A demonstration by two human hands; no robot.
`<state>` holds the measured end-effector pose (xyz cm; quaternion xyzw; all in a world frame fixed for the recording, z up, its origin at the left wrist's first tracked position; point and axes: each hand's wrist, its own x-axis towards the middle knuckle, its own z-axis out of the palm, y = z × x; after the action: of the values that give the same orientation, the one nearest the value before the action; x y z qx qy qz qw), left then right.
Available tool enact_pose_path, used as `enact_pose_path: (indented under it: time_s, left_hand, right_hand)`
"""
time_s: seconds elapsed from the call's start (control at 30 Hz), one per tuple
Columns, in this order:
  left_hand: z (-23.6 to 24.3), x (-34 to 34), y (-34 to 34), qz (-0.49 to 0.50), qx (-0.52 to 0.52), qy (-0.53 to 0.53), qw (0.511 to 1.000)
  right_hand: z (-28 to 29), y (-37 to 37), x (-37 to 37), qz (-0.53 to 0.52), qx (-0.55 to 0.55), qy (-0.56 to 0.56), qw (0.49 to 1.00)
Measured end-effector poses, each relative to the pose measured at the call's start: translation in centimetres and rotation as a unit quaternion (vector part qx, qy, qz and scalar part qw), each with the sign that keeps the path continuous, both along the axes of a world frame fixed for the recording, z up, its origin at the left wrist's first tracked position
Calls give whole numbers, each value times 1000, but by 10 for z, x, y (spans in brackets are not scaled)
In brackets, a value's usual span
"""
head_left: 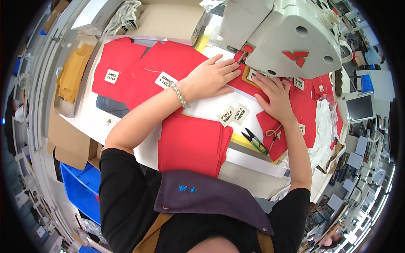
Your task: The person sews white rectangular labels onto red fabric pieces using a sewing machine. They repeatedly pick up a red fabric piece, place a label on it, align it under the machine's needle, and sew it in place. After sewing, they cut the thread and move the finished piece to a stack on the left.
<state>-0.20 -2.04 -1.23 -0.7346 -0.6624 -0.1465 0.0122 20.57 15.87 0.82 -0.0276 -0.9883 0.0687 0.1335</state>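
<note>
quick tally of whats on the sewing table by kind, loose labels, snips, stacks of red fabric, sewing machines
loose labels: 2
thread snips: 1
stacks of red fabric, counting the ones at left and at right: 3
sewing machine: 1
total: 7

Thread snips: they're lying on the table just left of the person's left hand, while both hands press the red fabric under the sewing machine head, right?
Not quite. The head view shows the thread snips lying beside the right hand's forearm, well away from the left hand. The rest holds: both hands press the red fabric flat at the sewing machine head.
</note>
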Motion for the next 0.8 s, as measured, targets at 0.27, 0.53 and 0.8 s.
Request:
enact_pose_path:
  time_s: [0.27,0.53,0.8]
  left_hand:
    - [7,1,2,2,-7,-15,1000]
    - [9,0,5,-6,-4,-26,1000]
    - [14,0,5,-5,-3,-24,1000]
  right_hand:
    - [-1,9,3,6,-46,-45,998]
    - [2,18,-1,38,-41,-36,998]
    - [8,21,-6,65,-73,-23,995]
